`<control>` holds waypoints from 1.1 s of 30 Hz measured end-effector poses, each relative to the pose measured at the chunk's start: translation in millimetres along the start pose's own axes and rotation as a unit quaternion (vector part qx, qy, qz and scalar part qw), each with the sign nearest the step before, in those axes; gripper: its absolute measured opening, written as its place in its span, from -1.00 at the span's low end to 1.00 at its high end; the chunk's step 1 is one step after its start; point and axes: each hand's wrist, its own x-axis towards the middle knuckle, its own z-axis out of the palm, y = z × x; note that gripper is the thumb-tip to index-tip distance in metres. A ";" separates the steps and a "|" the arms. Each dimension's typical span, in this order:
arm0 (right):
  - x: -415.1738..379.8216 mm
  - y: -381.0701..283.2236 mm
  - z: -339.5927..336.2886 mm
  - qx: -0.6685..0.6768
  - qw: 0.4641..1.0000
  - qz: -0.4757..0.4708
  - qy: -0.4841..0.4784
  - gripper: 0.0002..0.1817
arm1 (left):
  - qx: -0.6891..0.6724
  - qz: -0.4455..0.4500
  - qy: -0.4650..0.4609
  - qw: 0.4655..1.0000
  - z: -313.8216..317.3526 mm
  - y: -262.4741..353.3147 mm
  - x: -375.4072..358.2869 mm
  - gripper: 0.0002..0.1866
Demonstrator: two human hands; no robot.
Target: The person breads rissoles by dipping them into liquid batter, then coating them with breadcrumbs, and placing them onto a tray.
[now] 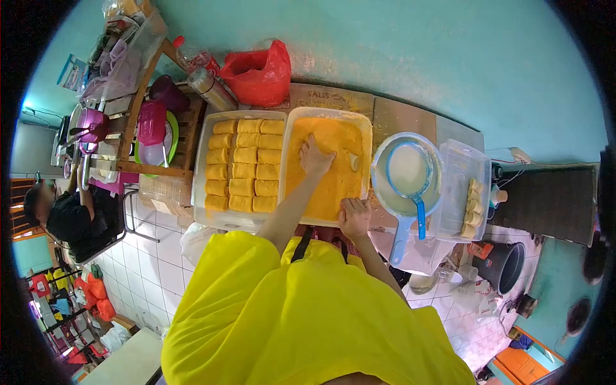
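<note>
The left hand (pixel 314 157) presses curled fingers into orange breadcrumbs filling a clear rectangular plastic tub (pixel 367 128) on the desk. The right hand (pixel 355 217) grips that tub's near rim. Just left, a tray of breaded yellow rolls (pixel 246 165).

The crumb tray (pixel 327 168) lies open from above, hemmed on one side by the tray of coated rolls (pixel 244 165) and on the other by the batter bowl (pixel 405 174) with its blue strainer (pixel 417 192). A red bag (pixel 260 76) and a wall close off the far side, while the lidless box of uncoated rolls (pixel 462 189) blocks the outer end.
</note>
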 end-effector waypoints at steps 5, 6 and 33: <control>-1.1 0.6 0.2 0.013 1.000 -0.005 -0.006 -0.81 | -0.159 0.048 -0.200 0.966 19.6 -51.7 34.5 0.03; -0.8 0.3 -0.6 0.014 1.000 -0.004 -0.006 -0.81 | -0.102 0.041 -0.200 0.974 21.3 -62.7 31.9 0.02; 1.0 -3.9 -3.2 0.012 1.000 0.005 0.007 -0.90 | -0.056 0.196 -0.301 0.932 -35.4 -71.3 -3.4 -0.30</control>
